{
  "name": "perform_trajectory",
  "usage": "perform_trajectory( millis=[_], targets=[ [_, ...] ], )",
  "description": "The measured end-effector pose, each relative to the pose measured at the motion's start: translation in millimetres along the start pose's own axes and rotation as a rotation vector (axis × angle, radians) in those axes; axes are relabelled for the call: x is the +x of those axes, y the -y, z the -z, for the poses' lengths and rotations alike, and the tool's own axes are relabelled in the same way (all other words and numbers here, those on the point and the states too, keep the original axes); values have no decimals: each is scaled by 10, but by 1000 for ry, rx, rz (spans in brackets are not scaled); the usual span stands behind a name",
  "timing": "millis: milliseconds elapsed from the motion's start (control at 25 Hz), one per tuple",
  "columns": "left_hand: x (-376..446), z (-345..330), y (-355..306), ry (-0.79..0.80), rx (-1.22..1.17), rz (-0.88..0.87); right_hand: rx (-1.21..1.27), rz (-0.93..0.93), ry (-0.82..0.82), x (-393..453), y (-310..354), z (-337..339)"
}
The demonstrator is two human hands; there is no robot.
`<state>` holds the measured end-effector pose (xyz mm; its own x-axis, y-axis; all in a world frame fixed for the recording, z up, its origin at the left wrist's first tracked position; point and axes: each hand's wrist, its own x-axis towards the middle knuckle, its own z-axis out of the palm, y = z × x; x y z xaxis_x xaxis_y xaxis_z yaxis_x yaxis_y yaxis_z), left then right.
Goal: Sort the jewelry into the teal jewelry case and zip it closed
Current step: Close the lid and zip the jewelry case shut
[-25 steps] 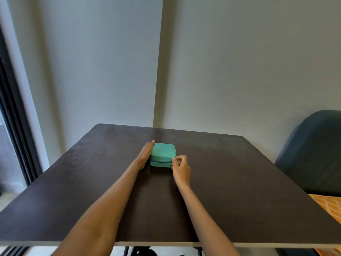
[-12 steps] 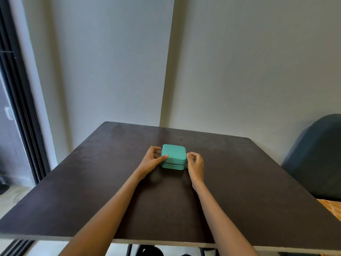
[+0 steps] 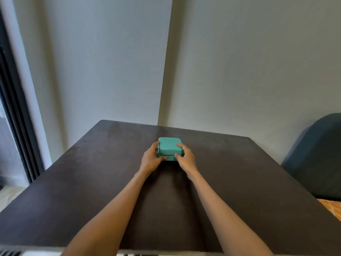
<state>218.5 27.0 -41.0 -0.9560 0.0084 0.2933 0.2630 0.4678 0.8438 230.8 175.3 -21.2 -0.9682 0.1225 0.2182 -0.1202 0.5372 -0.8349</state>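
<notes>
**Both hands close in on the teal case**

Half a second back the two hands flanked the box with fingers only loosely at its sides; now both have wrapped onto it, and a dark gap shows between lid and base along the near edge that was not visible before.

At the middle of the dark table (image 3: pixel 239 182) sits the teal jewelry case (image 3: pixel 168 147) — a small square box with rounded corners, lying flat, its lid a little raised above the base at the front. The left hand (image 3: pixel 150 159) grips it from about 9 o'clock: fingers curl up along the left side of the lid, and the thumb reaches across to the near face of the base. The right hand (image 3: pixel 185 159) grips from about 3 o'clock, with its forefinger laid over the top right of the lid and its thumb pressed against the near face at the seam. Whether a zip pull sits between those fingers cannot be told; the seam there is hidden. Both forearms run back toward 6 o'clock, bare, over the tabletop.

At 12 o'clock, beyond the table's far edge, stands a pale grey wall (image 3: pixel 239 71) with a vertical corner line. At 3 o'clock a dark blue upholstered chair back (image 3: pixel 317 154) rises beside the table — and under it a patch of orange patterned fabric (image 3: pixel 332 207). At 9 o'clock runs a dark door frame (image 3: pixel 16 117).
</notes>
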Motion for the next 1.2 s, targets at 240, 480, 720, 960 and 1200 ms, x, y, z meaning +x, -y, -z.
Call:
perform_trajectory(
  millis=[240, 480, 720, 960, 1200],
  targets=[
    [956, 12, 123, -120, -99, 56, -64, 47, 42, 1018, 54, -289],
    [1532, 58, 428, -199, -118, 139, -83, 112, 81, 1707, 46, -669],
    [1658, -60, 589, -194, -27, 130, -71, 135, 59, 1861, -158, -747],
    [1574, -109, 521, -246, 136, -40, -26, 168, -50, 1786, -262, -839],
    [1473, -122, 469, -124, 426, -32, -28, 112, 4, 1741, -270, -826]
  ],
)
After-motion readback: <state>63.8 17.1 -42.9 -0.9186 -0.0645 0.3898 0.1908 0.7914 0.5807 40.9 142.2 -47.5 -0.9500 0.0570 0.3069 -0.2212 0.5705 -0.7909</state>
